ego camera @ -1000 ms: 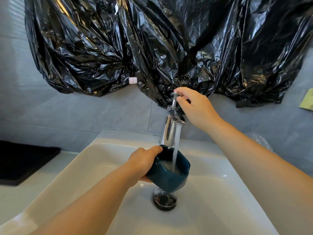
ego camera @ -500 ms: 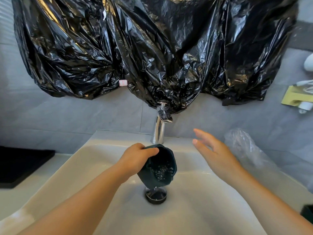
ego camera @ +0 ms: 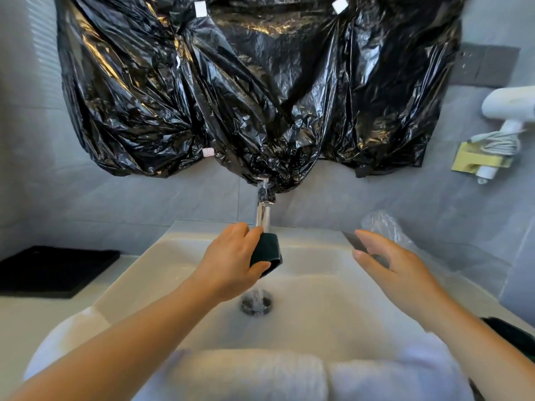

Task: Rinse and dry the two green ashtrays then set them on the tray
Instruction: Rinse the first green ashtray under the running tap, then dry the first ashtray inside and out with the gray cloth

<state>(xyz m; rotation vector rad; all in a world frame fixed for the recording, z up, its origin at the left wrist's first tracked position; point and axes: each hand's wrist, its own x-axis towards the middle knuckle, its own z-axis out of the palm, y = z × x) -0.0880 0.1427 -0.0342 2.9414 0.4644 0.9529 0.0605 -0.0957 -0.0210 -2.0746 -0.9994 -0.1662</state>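
Grey tiled wall (ego camera: 130, 204) stands behind a white basin (ego camera: 318, 285) with a chrome tap (ego camera: 263, 215). Crumpled black plastic (ego camera: 231, 96), taped up, covers the wall above and glints with bright light. A white hairdryer (ego camera: 509, 108) hangs at right.

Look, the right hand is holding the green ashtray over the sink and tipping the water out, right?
Not quite. The left hand holds the green ashtray over the sink and tips the water out; the right hand hovers open beside it. The head view shows this.
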